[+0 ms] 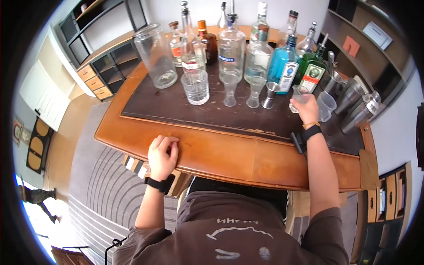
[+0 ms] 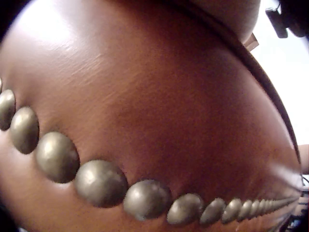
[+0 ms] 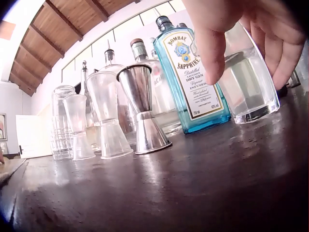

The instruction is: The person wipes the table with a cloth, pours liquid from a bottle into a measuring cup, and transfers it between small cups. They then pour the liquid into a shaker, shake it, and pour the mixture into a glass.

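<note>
My right hand (image 1: pixel 308 109) grips a small clear glass (image 3: pixel 248 87) at the right of the bar top, thumb on one side and fingers on the other. Clear liquid shows inside it, and its base is close over the dark surface. A blue gin bottle (image 3: pixel 193 82) stands right beside the glass, and a steel jigger (image 3: pixel 143 111) is to the left. Just right of the hand is a clear plastic cup (image 1: pixel 326 107). My left hand (image 1: pixel 162 157) rests on the padded leather edge (image 1: pixel 221 150), fingers loosely bent and holding nothing.
Two clear plastic jiggers (image 1: pixel 229 90) and a cut-glass tumbler (image 1: pixel 195 88) stand left of the steel jigger. Behind them are a tall glass jar (image 1: pixel 155 57), a green bottle (image 1: pixel 312 70) and several other bottles. Metal shakers (image 1: pixel 361 112) crowd the right end.
</note>
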Available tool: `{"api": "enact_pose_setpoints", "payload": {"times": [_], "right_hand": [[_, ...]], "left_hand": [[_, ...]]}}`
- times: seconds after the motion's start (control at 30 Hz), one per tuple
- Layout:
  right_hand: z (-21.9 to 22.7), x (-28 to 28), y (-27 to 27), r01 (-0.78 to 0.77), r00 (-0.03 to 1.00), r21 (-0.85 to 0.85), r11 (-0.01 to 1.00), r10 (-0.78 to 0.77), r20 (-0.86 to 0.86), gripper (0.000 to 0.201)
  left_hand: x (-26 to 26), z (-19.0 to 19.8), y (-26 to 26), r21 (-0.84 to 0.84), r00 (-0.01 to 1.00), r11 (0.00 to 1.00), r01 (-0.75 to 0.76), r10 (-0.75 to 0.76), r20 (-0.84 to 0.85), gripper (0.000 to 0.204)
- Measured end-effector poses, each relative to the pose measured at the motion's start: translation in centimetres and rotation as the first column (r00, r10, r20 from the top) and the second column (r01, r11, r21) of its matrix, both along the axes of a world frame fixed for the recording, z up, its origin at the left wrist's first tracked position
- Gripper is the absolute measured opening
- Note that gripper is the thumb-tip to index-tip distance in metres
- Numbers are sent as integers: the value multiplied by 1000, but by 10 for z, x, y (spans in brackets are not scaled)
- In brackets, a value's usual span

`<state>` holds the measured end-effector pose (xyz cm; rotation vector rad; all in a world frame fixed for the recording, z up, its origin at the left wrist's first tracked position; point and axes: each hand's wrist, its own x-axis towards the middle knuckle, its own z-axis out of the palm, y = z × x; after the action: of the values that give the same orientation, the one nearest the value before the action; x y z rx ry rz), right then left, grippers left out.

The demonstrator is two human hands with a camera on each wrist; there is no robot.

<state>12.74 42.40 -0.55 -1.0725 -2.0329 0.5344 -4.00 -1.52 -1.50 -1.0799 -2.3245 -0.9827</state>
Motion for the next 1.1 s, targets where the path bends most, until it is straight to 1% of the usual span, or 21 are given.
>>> {"api": "enact_pose_setpoints", "payload": {"times": [0.1, 0.2, 0.23, 0.3, 0.33, 0.37, 0.4, 0.43, 0.47, 0.5, 0.53, 0.57, 0.63, 0.67, 0.77, 0.83, 0.9, 0.93, 1.0, 1.03, 1.1], "right_hand": [[3, -2, -6, 10, 998, -37, 999, -13, -59, 60], [3, -8, -5, -66, 965, -41, 997, 53, -257, 58], [-8, -13, 8, -166, 918, -6, 986, 153, -367, 56], [13, -18, -8, -266, 854, 63, 962, 265, -448, 56], [23, -19, -15, -256, 859, 63, 965, 257, -442, 56], [32, -22, -21, -312, 827, 49, 949, 297, -478, 56], [37, -23, -25, -368, 790, 37, 929, 334, -514, 57], [39, -25, -28, -361, 795, 35, 932, 327, -511, 57], [39, -26, -29, -414, 757, 66, 908, 384, -529, 58], [38, -26, -30, -465, 714, 99, 880, 439, -546, 59], [35, -27, -30, -415, 757, 152, 897, 433, -490, 61], [32, -27, -30, -409, 762, 149, 900, 427, -487, 61], [28, -26, -36, -365, 795, 194, 910, 414, -444, 64], [28, -24, -39, -383, 807, 113, 917, 391, -443, 64], [31, -24, -51, -399, 793, 131, 908, 413, -448, 63], [31, -23, -54, -389, 809, 161, 907, 420, -412, 61], [34, -22, -58, -385, 838, 145, 911, 411, -359, 61], [31, -22, -55, -381, 843, 136, 915, 404, -355, 61], [26, -22, -51, -309, 883, 244, 919, 373, -287, 60], [25, -23, -51, -310, 886, 234, 922, 369, -281, 60], [29, -24, -53, -295, 888, 311, 904, 380, -261, 59]], "left_hand": [[1, 5, 1, -24, 998, 999, 22, -20, 56, 6], [6, 20, 8, 5, 970, 993, 122, -120, 209, 7], [9, 29, 13, 5, 968, 991, 135, -133, 215, 7], [13, 48, 29, 59, 952, 962, 268, -273, 135, 8], [15, 60, 37, 82, 933, 946, 313, -322, 160, 9], [17, 71, 46, 84, 929, 943, 321, -331, 164, 9], [19, 81, 55, 31, 917, 925, 378, -379, 124, 10], [21, 89, 64, -25, 900, 903, 430, -426, 87, 11], [22, 95, 74, -24, 897, 900, 435, -432, 91, 11], [23, 99, 84, -33, 855, 857, 514, -509, 95, 12], [23, 102, 94, -43, 806, 807, 589, -584, 99, 12], [23, 103, 105, -41, 802, 803, 595, -589, 103, 12], [23, 104, 126, -154, 688, 687, 711, -724, -50, 12], [23, 104, 136, -177, 661, 652, 737, -750, -12, 10], [18, 99, 157, -215, 649, 631, 745, -761, 18, 11], [10, 89, 165, -186, 645, 630, 754, -764, 20, 12], [1, 81, 166, -6, 634, 637, 771, -766, 106, 13], [-2, 78, 164, 39, 656, 664, 746, -745, 119, 10], [-11, 76, 161, 58, 693, 706, 706, -706, 147, 10], [-14, 76, 160, 73, 707, 723, 687, -689, 160, 10], [-16, 80, 158, 68, 717, 742, 667, -664, 214, 13]]}}
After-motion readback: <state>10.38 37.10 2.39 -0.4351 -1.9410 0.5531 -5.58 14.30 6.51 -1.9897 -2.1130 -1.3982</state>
